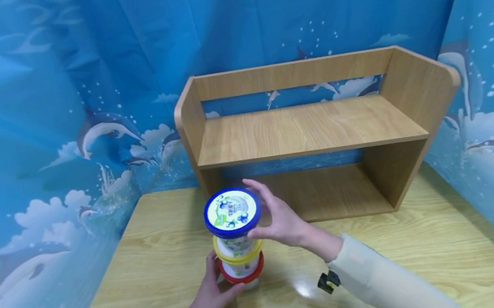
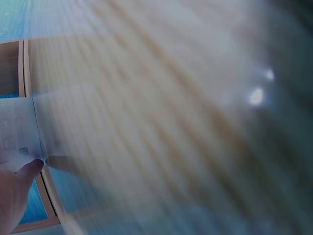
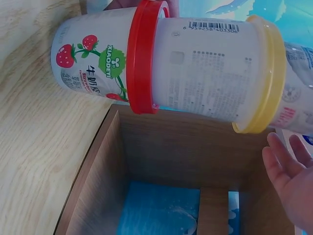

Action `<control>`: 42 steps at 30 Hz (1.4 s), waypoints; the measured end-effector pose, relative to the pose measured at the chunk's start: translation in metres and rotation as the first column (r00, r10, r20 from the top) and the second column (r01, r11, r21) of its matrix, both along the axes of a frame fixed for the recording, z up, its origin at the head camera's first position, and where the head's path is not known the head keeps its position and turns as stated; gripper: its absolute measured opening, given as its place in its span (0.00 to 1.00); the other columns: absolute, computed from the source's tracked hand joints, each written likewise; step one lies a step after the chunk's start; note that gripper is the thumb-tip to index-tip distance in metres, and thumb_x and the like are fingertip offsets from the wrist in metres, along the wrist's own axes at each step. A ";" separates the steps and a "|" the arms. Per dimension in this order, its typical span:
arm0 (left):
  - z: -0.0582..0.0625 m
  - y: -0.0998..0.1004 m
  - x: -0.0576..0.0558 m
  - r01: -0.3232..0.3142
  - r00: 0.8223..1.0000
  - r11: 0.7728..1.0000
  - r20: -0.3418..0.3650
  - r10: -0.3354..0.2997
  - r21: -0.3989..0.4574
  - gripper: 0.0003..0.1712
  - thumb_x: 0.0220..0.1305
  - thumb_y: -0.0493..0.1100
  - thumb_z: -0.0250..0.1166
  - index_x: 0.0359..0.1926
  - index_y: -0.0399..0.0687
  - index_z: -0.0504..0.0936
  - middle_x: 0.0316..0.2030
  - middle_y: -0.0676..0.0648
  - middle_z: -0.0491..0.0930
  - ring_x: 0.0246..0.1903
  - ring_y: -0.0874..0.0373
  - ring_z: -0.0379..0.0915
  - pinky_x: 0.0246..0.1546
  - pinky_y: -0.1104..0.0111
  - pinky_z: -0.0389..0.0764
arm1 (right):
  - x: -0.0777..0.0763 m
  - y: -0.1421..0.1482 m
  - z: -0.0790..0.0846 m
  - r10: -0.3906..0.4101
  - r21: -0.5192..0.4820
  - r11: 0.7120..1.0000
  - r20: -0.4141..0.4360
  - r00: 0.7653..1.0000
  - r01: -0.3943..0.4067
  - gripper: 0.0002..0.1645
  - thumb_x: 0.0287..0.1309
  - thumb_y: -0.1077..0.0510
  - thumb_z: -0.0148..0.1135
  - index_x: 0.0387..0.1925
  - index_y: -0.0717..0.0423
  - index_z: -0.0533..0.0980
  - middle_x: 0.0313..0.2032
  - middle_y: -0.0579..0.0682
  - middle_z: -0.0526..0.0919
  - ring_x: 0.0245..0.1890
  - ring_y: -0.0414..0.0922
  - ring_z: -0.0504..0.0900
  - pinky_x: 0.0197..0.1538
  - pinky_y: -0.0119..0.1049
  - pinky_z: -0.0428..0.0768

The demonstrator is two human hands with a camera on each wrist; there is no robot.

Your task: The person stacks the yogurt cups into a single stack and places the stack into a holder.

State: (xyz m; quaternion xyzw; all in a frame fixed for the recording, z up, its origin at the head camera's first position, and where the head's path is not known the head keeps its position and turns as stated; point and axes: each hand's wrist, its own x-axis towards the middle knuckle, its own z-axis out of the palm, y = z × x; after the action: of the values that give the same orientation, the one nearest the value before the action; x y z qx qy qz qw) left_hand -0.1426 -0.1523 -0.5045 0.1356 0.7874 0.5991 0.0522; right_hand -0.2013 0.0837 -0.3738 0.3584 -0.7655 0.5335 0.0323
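Three plastic tubs stand stacked on the table: a red-lidded tub point(image 3: 93, 58) with strawberry print at the bottom, a yellow-lidded tub point(image 3: 205, 68) in the middle, and a blue-lidded tub point(image 1: 231, 211) with blueberry print on top. Low at the stack, my left hand point(image 1: 210, 293) curls round the red-lidded tub, thumb in front and fingers on its left side. My right hand point(image 1: 284, 221) is beside the blue-lidded tub on its right, thumb and fingers spread, a gap between palm and lid. Its fingertips point(image 3: 275, 142) lie close to the upper tubs; contact is unclear.
A wooden two-tier shelf point(image 1: 310, 129) stands behind the stack at the back of the table point(image 1: 159, 265). A blue curtain point(image 1: 81, 66) with dolphins surrounds the table. By the right sleeve is a small black device point(image 1: 329, 282).
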 end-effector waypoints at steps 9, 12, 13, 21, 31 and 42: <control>-0.001 0.000 0.000 -0.002 1.000 1.000 -0.018 0.001 -0.008 0.52 0.53 0.42 0.75 0.70 0.54 0.50 0.61 0.41 0.69 0.61 0.42 0.65 0.56 0.61 0.75 | 0.002 0.025 0.003 -0.022 -0.127 0.992 -0.091 0.996 0.010 0.60 0.50 0.28 0.64 0.74 0.51 0.49 0.65 0.57 0.67 0.60 0.55 0.72 0.56 0.54 0.75; 0.001 0.000 0.000 -0.002 1.000 1.000 -0.005 0.002 0.000 0.52 0.52 0.42 0.76 0.70 0.55 0.50 0.62 0.43 0.69 0.62 0.43 0.64 0.56 0.64 0.74 | 0.003 0.039 0.008 -0.081 -0.144 0.988 -0.146 0.986 0.060 0.62 0.49 0.27 0.63 0.73 0.55 0.50 0.65 0.58 0.67 0.61 0.54 0.71 0.56 0.55 0.75; 0.001 0.000 0.000 -0.003 1.000 1.000 0.002 0.003 0.006 0.53 0.52 0.42 0.76 0.70 0.56 0.50 0.62 0.43 0.69 0.62 0.43 0.64 0.56 0.65 0.74 | 0.003 0.044 0.010 -0.098 -0.155 0.985 -0.163 0.982 0.072 0.62 0.49 0.27 0.63 0.73 0.56 0.50 0.65 0.58 0.67 0.61 0.54 0.71 0.55 0.53 0.75; -0.001 0.001 0.001 -0.004 1.000 1.000 -0.029 0.005 0.014 0.52 0.52 0.40 0.76 0.70 0.55 0.51 0.63 0.42 0.68 0.63 0.43 0.63 0.57 0.62 0.73 | -0.002 0.090 0.028 -0.179 -0.265 0.959 -0.284 0.942 0.102 0.58 0.53 0.36 0.67 0.70 0.65 0.52 0.63 0.61 0.67 0.61 0.50 0.71 0.55 0.33 0.74; 0.001 0.000 0.000 0.011 1.000 0.999 -0.023 -0.010 0.045 0.51 0.53 0.36 0.75 0.69 0.53 0.52 0.63 0.38 0.66 0.63 0.39 0.61 0.55 0.63 0.75 | -0.008 0.139 0.053 -0.358 -0.392 0.896 -0.363 0.860 0.208 0.50 0.55 0.48 0.71 0.67 0.69 0.56 0.60 0.55 0.72 0.57 0.47 0.75 0.52 0.30 0.75; 0.002 -0.001 -0.001 0.024 1.000 0.999 0.008 -0.024 0.028 0.49 0.54 0.38 0.74 0.68 0.55 0.52 0.65 0.38 0.63 0.65 0.38 0.59 0.56 0.60 0.75 | -0.012 0.189 0.080 -0.587 -0.410 0.804 -0.435 0.683 0.430 0.47 0.54 0.50 0.72 0.66 0.67 0.59 0.59 0.54 0.73 0.56 0.46 0.75 0.51 0.28 0.75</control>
State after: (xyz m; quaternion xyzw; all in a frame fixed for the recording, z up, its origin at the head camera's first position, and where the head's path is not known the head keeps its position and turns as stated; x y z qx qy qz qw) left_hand -0.1434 -0.1530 -0.5020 0.1432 0.7770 0.6099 0.0608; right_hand -0.2136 0.2731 -0.2939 0.2565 -0.7116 0.4795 0.4448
